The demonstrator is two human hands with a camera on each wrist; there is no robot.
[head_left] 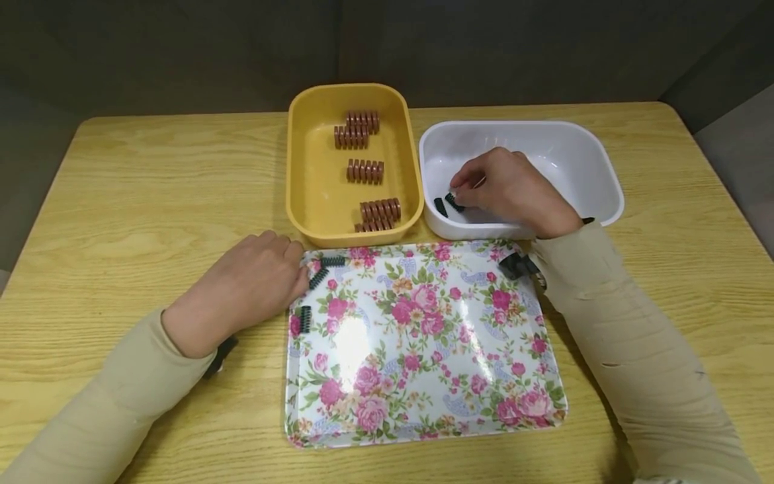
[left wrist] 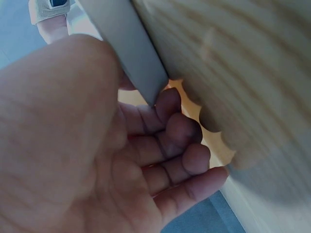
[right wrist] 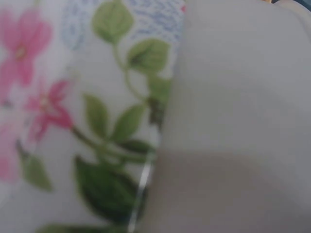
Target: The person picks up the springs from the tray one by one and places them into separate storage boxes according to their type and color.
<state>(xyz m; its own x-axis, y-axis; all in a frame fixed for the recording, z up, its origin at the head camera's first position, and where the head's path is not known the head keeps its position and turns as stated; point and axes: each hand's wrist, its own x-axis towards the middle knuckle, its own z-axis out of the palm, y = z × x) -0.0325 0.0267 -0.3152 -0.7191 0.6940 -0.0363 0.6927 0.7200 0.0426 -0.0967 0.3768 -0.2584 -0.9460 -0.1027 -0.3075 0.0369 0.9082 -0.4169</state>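
My left hand (head_left: 248, 289) grips the left edge of the flowered tray (head_left: 423, 349), thumb at the rim. In the left wrist view its curled fingers (left wrist: 182, 128) lie beside the pale tray wall, close to the wooden table. Inside the white bin (head_left: 580, 175), my right hand (head_left: 504, 185) pinches a small dark green coil spring (head_left: 453, 202) low between thumb and index fingertips. Another dark spring (head_left: 441, 207) lies just left of it. Several dark green springs, one of them a spring (head_left: 305, 319) by the left rim, lie on the tray's left side.
A yellow bin (head_left: 295, 168) left of the white one holds several copper-brown springs (head_left: 365, 171). Both bins stand behind the tray on the wooden table (head_left: 169, 175). A dark wall (head_left: 211, 54) rises behind the table. The right wrist view shows the tray's flowered surface (right wrist: 112, 97) close up.
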